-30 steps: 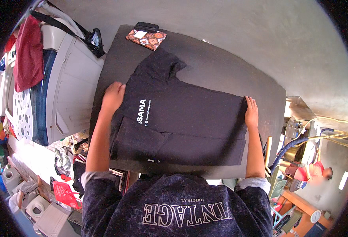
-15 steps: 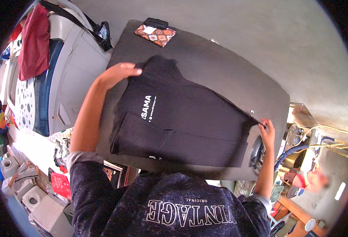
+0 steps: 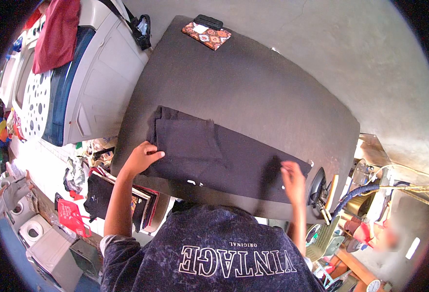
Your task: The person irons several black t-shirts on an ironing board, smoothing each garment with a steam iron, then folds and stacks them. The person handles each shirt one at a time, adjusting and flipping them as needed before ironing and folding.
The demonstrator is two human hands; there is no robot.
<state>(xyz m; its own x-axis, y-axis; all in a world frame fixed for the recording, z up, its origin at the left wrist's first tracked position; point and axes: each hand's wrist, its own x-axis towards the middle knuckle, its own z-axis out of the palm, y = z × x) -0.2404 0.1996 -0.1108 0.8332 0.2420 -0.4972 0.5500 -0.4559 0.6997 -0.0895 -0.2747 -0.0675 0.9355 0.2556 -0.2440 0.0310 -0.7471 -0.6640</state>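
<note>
My chest fills the bottom of the view, dark mottled shirt [image 3: 209, 253] with pale lettering, both forearms going up from it. My left hand [image 3: 144, 158] lies flat, fingers spread, pressing the near left edge of the folded black t-shirt [image 3: 214, 155]. My right hand [image 3: 292, 177] is blurred at the shirt's near right end, fingers down on the cloth; can't tell if it pinches a hem or just presses (motion smear). Neither hand lifts anything clear of the surface.

The t-shirt lies as a long band across the near part of the dark table [image 3: 253, 92], a doubled panel with the sleeve tucked at its left end, a single flatter layer running right. Looks to me like mid-fold: lengthwise fold made, being smoothed. Next move would call for a firm grip on one short end and bringing it over the other, edges kept aligned, left hand anchoring so the stack doesn't slide.

Far edge of the table: patterned orange pouch [image 3: 207, 35] touching a small black case [image 3: 208, 21]. Left of the table, a white appliance [image 3: 102, 78] with a maroon cloth [image 3: 56, 31] draped on it
</note>
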